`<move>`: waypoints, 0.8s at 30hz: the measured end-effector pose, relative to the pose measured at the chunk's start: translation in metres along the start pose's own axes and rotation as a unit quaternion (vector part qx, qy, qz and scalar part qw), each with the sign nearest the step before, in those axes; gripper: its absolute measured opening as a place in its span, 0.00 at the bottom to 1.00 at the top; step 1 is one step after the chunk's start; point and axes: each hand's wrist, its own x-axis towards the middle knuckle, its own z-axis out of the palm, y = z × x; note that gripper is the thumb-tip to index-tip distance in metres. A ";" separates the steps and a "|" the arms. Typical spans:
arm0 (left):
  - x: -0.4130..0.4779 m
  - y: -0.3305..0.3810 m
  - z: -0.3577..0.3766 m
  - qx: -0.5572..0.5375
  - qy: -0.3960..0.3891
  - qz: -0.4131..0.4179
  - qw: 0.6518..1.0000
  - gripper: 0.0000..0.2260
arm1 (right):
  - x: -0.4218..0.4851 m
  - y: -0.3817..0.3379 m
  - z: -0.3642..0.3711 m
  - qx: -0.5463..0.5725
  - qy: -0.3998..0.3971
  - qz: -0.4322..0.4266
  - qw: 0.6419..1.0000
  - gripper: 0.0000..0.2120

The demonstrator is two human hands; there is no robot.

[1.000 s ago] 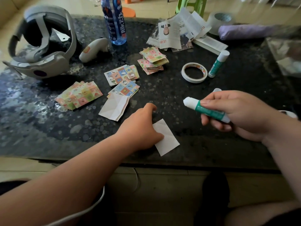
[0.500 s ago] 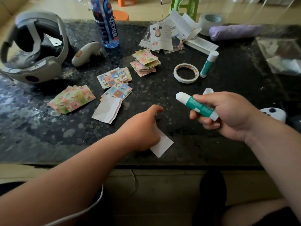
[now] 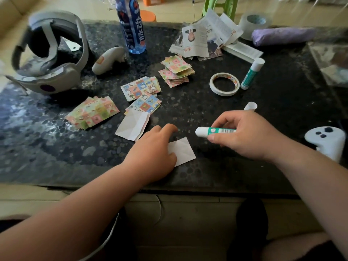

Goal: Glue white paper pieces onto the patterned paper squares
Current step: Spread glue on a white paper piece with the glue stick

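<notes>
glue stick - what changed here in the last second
The right hand brought the glue stick down and to the left, nearer the white paper, and tilted it closer to level. The tip does not yet seem to touch the paper. Nothing was picked up or let go. The left hand stays pressed on the paper. The patterned squares and tape lie as before.

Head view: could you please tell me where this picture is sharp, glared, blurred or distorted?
Head view: sharp in the centre, on the white paper piece under the left hand and the glue stick in the right hand; pale glare on the glossy table near the headset; smeared blur in the far right corner; edges bowed by the wide lens.
</notes>
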 end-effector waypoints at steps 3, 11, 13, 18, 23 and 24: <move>-0.003 -0.006 0.002 0.016 -0.003 0.033 0.999 0.17 | 0.002 -0.008 0.010 -0.055 -0.015 -0.022 0.998 0.06; -0.007 -0.015 0.001 0.005 -0.035 0.035 0.999 0.21 | 0.013 -0.030 0.031 -0.176 -0.020 -0.002 0.984 0.09; -0.007 -0.015 0.001 0.002 -0.035 0.035 0.999 0.21 | 0.014 -0.032 0.035 -0.195 -0.021 -0.008 0.981 0.09; -0.006 -0.016 -0.001 -0.004 -0.044 0.035 0.998 0.22 | 0.015 -0.041 0.040 -0.220 -0.029 0.001 0.975 0.09; -0.007 -0.016 -0.001 -0.008 -0.043 0.032 0.999 0.23 | 0.014 -0.044 0.041 -0.232 -0.030 0.016 0.972 0.09; -0.007 -0.016 0.000 -0.009 -0.042 0.031 0.999 0.23 | 0.014 -0.045 0.041 -0.236 -0.032 0.020 0.971 0.09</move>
